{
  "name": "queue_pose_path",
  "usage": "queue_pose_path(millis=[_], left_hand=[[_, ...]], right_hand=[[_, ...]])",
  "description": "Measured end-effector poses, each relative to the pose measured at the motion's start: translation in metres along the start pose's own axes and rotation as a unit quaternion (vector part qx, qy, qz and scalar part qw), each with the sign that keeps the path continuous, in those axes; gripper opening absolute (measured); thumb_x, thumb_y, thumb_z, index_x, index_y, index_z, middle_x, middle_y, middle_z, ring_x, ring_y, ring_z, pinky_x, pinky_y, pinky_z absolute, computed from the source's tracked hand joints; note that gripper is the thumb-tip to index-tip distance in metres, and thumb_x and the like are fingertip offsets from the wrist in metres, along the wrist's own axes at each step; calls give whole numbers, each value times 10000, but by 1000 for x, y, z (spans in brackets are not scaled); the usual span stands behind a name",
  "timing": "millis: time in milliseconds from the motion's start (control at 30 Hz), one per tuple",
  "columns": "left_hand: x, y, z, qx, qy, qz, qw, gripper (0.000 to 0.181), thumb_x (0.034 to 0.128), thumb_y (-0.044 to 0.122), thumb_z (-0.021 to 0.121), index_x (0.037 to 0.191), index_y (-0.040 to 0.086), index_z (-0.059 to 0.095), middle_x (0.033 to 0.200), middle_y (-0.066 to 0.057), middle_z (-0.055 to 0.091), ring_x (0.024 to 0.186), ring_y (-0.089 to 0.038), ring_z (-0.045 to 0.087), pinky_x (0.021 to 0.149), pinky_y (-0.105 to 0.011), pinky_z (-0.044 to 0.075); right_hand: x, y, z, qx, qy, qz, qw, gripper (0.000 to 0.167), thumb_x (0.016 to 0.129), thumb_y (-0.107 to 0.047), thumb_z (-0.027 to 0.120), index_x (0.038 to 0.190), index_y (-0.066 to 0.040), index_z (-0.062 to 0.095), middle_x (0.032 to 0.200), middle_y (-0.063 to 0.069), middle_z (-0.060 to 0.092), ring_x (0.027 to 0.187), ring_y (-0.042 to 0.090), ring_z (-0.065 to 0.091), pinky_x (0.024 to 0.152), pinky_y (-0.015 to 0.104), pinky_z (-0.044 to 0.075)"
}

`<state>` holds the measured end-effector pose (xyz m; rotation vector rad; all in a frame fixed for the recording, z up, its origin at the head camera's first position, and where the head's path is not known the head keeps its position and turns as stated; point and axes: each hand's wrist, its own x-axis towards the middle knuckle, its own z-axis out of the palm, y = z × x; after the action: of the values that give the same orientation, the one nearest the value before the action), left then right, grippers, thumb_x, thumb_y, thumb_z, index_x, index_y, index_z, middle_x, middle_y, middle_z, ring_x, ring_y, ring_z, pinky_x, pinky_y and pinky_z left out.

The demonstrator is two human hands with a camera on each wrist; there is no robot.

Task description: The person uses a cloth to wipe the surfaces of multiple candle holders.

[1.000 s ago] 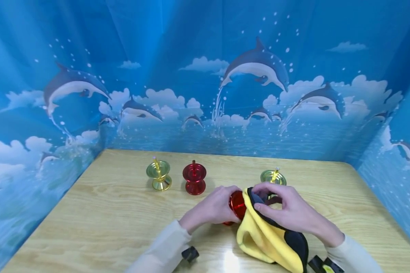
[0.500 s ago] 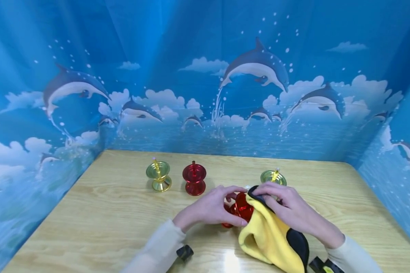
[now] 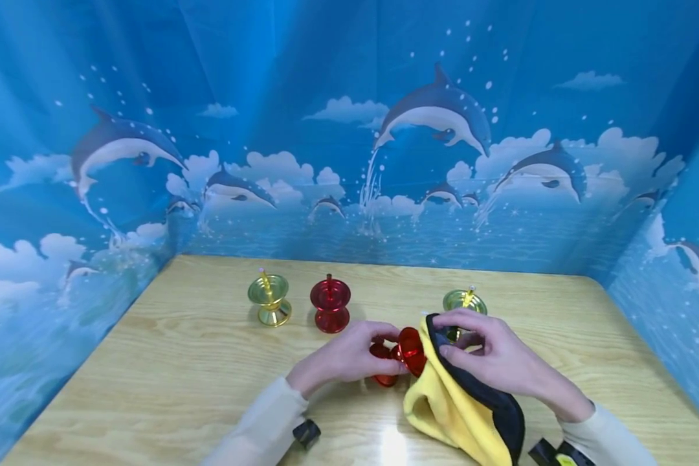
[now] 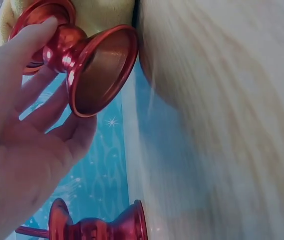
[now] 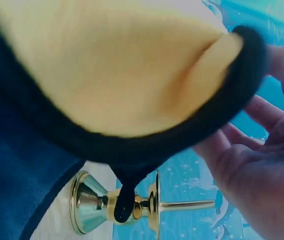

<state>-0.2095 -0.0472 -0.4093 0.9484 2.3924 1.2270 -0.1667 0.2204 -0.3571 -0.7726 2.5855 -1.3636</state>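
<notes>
My left hand (image 3: 349,355) grips a shiny red candle holder (image 3: 412,353) round its narrow waist. It lies tilted on its side in the hand, bowl towards the right. In the left wrist view the base (image 4: 104,72) of this holder faces the camera, with the thumb across the stem. A yellow cloth (image 3: 448,414) with a dark backing and black edging covers the far side of the bowl. My right hand (image 3: 495,356) pinches the cloth's edge between thumb and fingers. In the right wrist view the cloth (image 5: 122,75) hides the red holder.
Behind the hands, a gold candle holder (image 3: 270,298) and another red one (image 3: 331,305) stand upright on the wooden table (image 3: 169,362). A second gold holder (image 3: 465,300) stands just behind my right hand, partly hidden. A dolphin-print curtain (image 3: 349,155) surrounds the table.
My left hand has shifted slightly left and changed its grip on the red candle holder, showing more of the base. My right hand and the cloth stay near the bowl, with the cloth's edge refolded.
</notes>
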Motion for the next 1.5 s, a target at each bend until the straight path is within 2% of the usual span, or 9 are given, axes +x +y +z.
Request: queue_pose_path(millis=[267, 433, 633, 833, 900, 1000, 1267, 1400, 1500], left_hand=[[2, -4, 4, 359, 144, 232, 9990, 244, 899, 323, 771, 1122, 245, 710, 1071, 99, 756, 992, 33, 650, 895, -188, 532], [0, -3, 5, 373, 311, 122, 9987, 235, 886, 281, 759, 1091, 193, 687, 957, 86, 721, 868, 10, 625, 809, -195, 534], [-3, 2, 0, 528, 501, 66, 9973, 281, 871, 254, 760, 1129, 160, 703, 914, 89, 684, 822, -8, 594, 766, -184, 518], [-5, 4, -4, 725, 626, 76, 9954, 271, 879, 256, 761, 1123, 143, 719, 945, 62, 680, 841, -23, 579, 767, -180, 508], [-5, 5, -5, 777, 664, 67, 9947, 286, 875, 254, 766, 1129, 135, 713, 963, 51, 677, 860, -26, 575, 780, -180, 508], [-6, 7, -5, 815, 713, 27, 9941, 293, 871, 254, 772, 1127, 131, 699, 977, 40, 674, 873, -23, 569, 788, -175, 508], [-6, 14, -5, 899, 847, 92, 9923, 263, 867, 253, 768, 1085, 143, 669, 938, 26, 718, 755, 3, 579, 667, -155, 511], [-7, 15, -5, 936, 1010, 118, 9904, 273, 863, 251, 766, 1097, 151, 667, 935, 25, 733, 753, 12, 587, 672, -148, 514], [-7, 15, -4, 805, 1042, 191, 9911, 256, 859, 238, 761, 1087, 173, 663, 919, 37, 731, 745, 10, 595, 666, -157, 522]], right_hand=[[-2, 3, 0, -424, 335, -607, 9967, 435, 918, 23, 649, 1347, -50, 634, 1153, 162, 646, 740, 8, 633, 631, 237, 561], [-8, 4, -11, -1525, 831, -1137, 9782, 581, 834, 80, 666, 1374, -132, 641, 947, -24, 573, 656, -54, 491, 565, 187, 456], [-10, 3, -27, -2476, 2020, -1955, 9272, 498, 764, 118, 671, 1164, -165, 764, 864, -88, 551, 588, -73, 327, 497, 111, 293], [-5, 1, -40, -3114, 3081, -3057, 8454, 351, 991, -184, 482, 1010, -7, 784, 860, 106, 579, 604, 36, 485, 502, 92, 354], [-1, 0, -35, -3037, 3068, -3405, 8353, 406, 1009, -217, 452, 991, 19, 782, 846, 114, 595, 617, 92, 545, 514, 87, 404], [3, 4, -18, -2545, 2709, -3624, 8547, 296, 957, -143, 522, 1001, 5, 775, 871, 79, 635, 652, 101, 581, 532, 74, 444], [-1, 7, 19, -448, 1495, -1831, 9706, 329, 928, 96, 625, 1228, -28, 678, 931, 47, 739, 693, 34, 658, 571, 190, 553], [-1, 5, 19, 254, 1410, -1001, 9846, 333, 961, 91, 603, 1272, -28, 615, 1046, 130, 677, 651, 102, 703, 523, 307, 592], [2, 6, 17, -157, 1571, -481, 9863, 324, 917, 0, 723, 1216, -92, 640, 1079, 94, 616, 613, 82, 662, 470, 305, 563]])
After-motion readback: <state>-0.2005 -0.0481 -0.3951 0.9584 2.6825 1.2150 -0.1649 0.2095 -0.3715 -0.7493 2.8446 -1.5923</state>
